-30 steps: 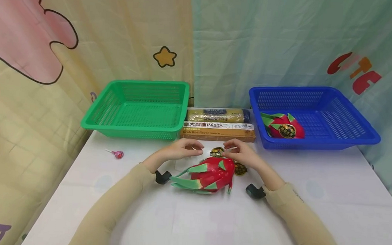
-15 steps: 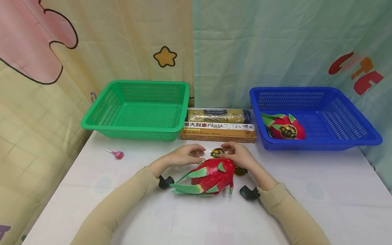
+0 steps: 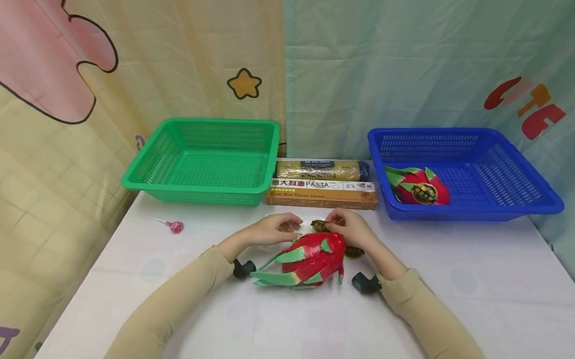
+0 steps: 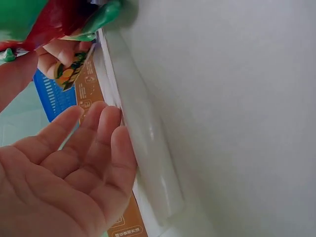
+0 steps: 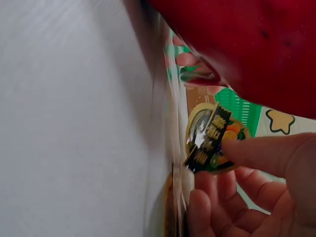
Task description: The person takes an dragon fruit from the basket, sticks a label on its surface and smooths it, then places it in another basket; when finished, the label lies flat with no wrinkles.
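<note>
A red dragon fruit with green scales (image 3: 312, 260) lies on the white table between both forearms. Behind it, my right hand (image 3: 356, 230) pinches a black-and-gold round sticker (image 5: 212, 140) between thumb and fingers, tilted up from a clear backing sheet. Another sticker (image 3: 354, 252) lies partly hidden under my right hand. My left hand (image 3: 273, 229) has its fingers loosely bent and nothing in its palm. Its thumb is right at the fruit's stem-side edge, its fingertips beside the clear sheet (image 4: 148, 133).
A green basket (image 3: 198, 188) stands at back left. The blue basket (image 3: 473, 214) at back right holds a dragon fruit bearing a sticker (image 3: 424, 193). Between them lie a spaghetti pack (image 3: 317, 170) and a brown pasta box (image 3: 321, 197). A lollipop (image 3: 176, 227) lies at left.
Both hands have come down closer behind the dragon fruit. My right hand has taken hold of the sticker, which now tilts up from the sheet.
</note>
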### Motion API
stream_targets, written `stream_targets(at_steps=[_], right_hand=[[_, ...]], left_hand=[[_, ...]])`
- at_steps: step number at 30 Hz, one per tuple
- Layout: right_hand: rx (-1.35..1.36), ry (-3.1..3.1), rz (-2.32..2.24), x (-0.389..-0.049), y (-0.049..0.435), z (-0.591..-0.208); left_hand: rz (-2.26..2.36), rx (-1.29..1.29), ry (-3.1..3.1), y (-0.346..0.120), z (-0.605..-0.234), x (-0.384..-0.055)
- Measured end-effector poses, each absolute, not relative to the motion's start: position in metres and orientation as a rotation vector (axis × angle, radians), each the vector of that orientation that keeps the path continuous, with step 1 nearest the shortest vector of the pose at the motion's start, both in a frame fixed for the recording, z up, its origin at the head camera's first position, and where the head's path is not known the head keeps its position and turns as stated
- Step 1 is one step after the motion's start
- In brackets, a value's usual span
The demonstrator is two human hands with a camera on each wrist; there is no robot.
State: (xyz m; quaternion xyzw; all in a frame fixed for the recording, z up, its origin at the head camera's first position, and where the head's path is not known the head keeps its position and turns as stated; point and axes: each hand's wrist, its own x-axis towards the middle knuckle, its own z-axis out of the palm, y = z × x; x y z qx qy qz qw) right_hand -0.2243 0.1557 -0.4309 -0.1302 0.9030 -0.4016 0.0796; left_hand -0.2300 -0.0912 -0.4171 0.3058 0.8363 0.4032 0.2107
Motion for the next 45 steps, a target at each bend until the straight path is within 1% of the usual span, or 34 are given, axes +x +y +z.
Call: stream_targets(at_steps=[5,10,15,25,31,37,42,45], right_hand=[[-0.408,2.689,-1.297,-0.218,0.157,-0.426],[-0.487,2.661,-1.362,-0.202,0.156,-0.415],[-0.571,2.679,-1.382,-0.183,0.156,-0.408],[-0.581,2.576,-1.597,-0.151,0.151,-0.399],[-0.57,2.392,-1.697,-0.142,0.156,-0.39],[-0.599,2.291,-1.692,-0.131,0.165,-0.384],[-0.597,2.205,-1.654,-0.123,0.166,-0.379],[-0.65,2.174,-1.639,-0.121,0.165,-0.377]], left_hand=[[1.194,0.877,2.293,-0.093,-0.418,-0.226],[1.236,0.894,2.23,-0.093,-0.412,-0.214],[1.221,0.903,2.18,-0.094,-0.407,-0.191],[1.335,1.008,2.278,-0.092,-0.4,-0.139],[1.332,0.888,2.423,-0.09,-0.399,-0.119],[1.333,0.82,2.526,-0.091,-0.402,-0.109],[1.369,0.803,2.454,-0.089,-0.404,-0.1],[1.419,0.854,2.433,-0.083,-0.406,-0.09]])
